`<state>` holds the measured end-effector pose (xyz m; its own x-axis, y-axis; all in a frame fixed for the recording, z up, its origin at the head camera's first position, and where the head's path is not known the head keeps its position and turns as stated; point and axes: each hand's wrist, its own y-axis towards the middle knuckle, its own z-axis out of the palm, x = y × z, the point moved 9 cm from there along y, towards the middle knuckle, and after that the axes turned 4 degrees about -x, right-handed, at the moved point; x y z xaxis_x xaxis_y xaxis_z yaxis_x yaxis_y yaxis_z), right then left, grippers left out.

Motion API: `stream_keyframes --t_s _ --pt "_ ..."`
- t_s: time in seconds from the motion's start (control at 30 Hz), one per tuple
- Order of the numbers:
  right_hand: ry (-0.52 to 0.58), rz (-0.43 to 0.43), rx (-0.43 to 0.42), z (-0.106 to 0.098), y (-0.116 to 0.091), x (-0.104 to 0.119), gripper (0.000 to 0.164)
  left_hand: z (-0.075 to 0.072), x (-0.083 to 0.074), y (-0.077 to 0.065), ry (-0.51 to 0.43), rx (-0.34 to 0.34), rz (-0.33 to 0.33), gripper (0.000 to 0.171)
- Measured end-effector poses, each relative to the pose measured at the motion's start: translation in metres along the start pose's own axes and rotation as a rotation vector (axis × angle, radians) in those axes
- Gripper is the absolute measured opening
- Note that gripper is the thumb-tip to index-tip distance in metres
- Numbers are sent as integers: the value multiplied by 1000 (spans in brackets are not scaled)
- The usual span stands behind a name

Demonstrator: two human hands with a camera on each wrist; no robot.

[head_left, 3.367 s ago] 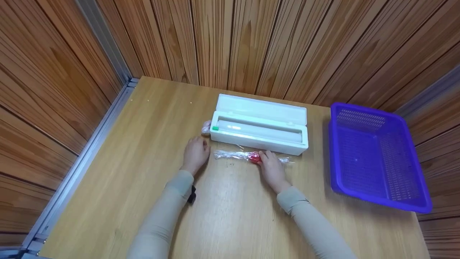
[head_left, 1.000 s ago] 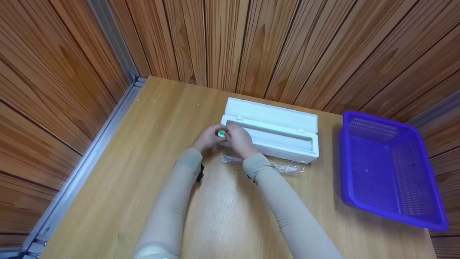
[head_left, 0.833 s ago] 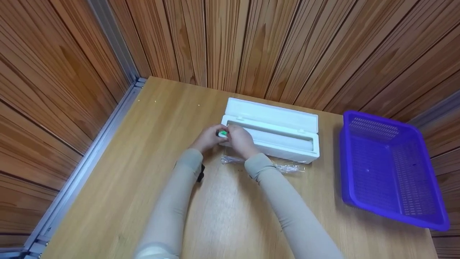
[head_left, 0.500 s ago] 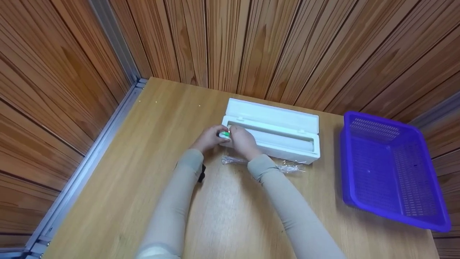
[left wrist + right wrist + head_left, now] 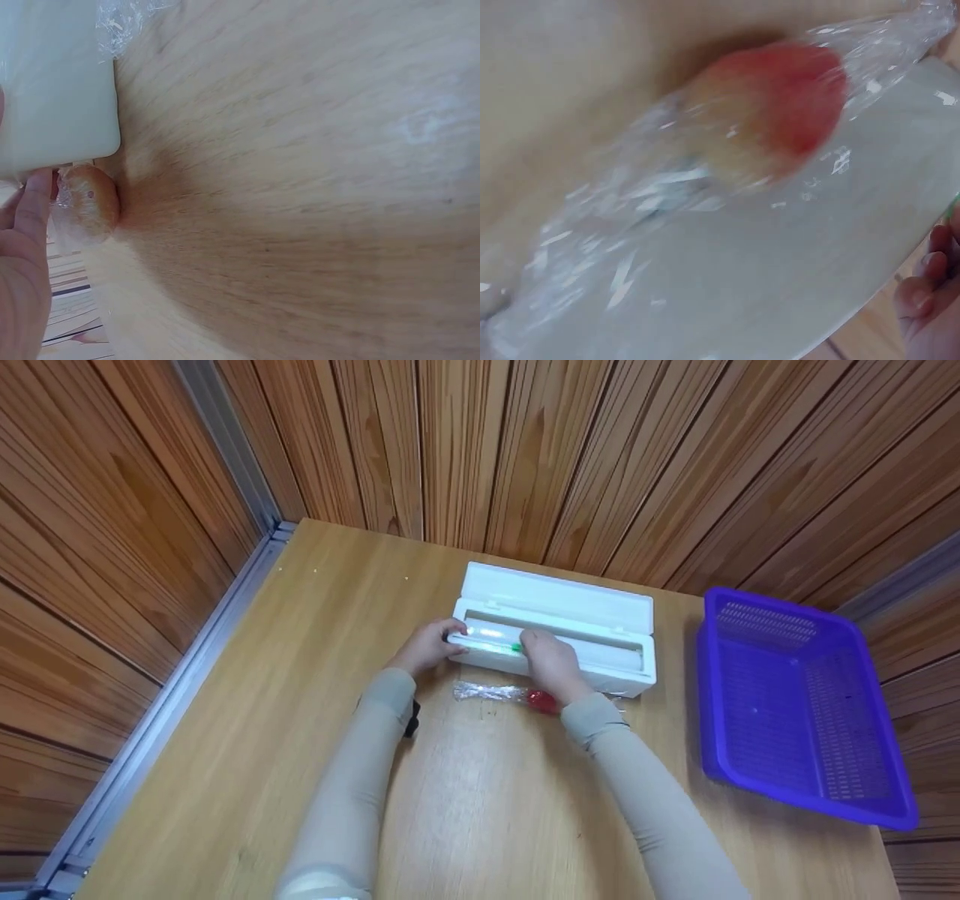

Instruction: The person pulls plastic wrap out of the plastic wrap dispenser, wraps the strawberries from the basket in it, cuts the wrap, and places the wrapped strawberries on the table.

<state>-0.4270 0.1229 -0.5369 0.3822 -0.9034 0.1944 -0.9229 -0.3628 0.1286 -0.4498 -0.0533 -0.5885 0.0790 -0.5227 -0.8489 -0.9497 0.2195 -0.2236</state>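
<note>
A white cling film dispenser box (image 5: 626, 685) lies at the back of the table, lid raised, a film roll (image 5: 611, 655) inside. My left hand (image 5: 426, 646) grips its left end, thumb in front and fingers on top. The fingers of my right hand (image 5: 553, 661) pinch the small green slide cutter (image 5: 516, 647) on the box's front edge, left of its middle. Just in front of the box lies a film-wrapped red and yellow fruit (image 5: 780, 112), partly hidden by the right wrist in the head view. Beside my left fingers, a wrapped orange-toned round fruit (image 5: 90, 199) sits against the box's end.
A purple plastic basket (image 5: 712, 697) stands on the right side of the table (image 5: 465, 810). Wood-panelled walls (image 5: 525, 457) rise behind and to the left, with a metal rail (image 5: 157, 697) along the left edge.
My right hand earlier touched the red wrapped fruit, then went to the box's left end, and has now slid the green cutter rightward. My left hand has moved from the table onto the box's left end.
</note>
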Motion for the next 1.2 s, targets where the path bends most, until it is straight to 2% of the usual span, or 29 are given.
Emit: stream_keyframes --t_s 0.13,0.23,0.33,0.37,0.43,0.5,0.6,0.63,0.67,0.8,0.87,1.1,1.17,1.2 --pt "42 56 19 -6 -16 -28 5 -1 1 -1 0 -5 -10 25" --pt "167 212 73 -5 -28 -54 9 -1 1 -1 16 -7 -12 25" --pt "216 280 96 -6 -35 -64 13 1 -2 0 26 -1 -7 25" --pt "209 268 95 -7 -36 -64 14 1 -3 0 31 -5 -2 26" --pt "152 170 76 -10 -33 -54 16 0 -2 1 40 -15 -3 27" --pt "78 60 19 -15 -31 -43 13 0 -3 2 41 -22 2 27" --pt "71 17 -22 -16 -32 -38 5 3 -3 3 26 -11 -9 26" --pt "100 43 -21 -15 -33 -41 3 4 -2 3 15 -2 -13 26" --pt "177 110 0 -12 -35 -48 4 5 -2 3 8 6 -17 25" --pt "520 446 81 2 -50 -83 24 4 0 4 3 18 -33 24" --pt "623 590 79 5 -62 -101 33 2 -1 5 26 6 -19 25" --pt "633 656 49 -2 -78 -127 30 -3 1 5 52 -14 -16 24" --pt "623 632 16 -6 -80 -131 27 -1 1 5 46 -5 -24 24" --pt "564 561 -12 -10 -79 -130 24 0 1 4 41 1 -24 25"
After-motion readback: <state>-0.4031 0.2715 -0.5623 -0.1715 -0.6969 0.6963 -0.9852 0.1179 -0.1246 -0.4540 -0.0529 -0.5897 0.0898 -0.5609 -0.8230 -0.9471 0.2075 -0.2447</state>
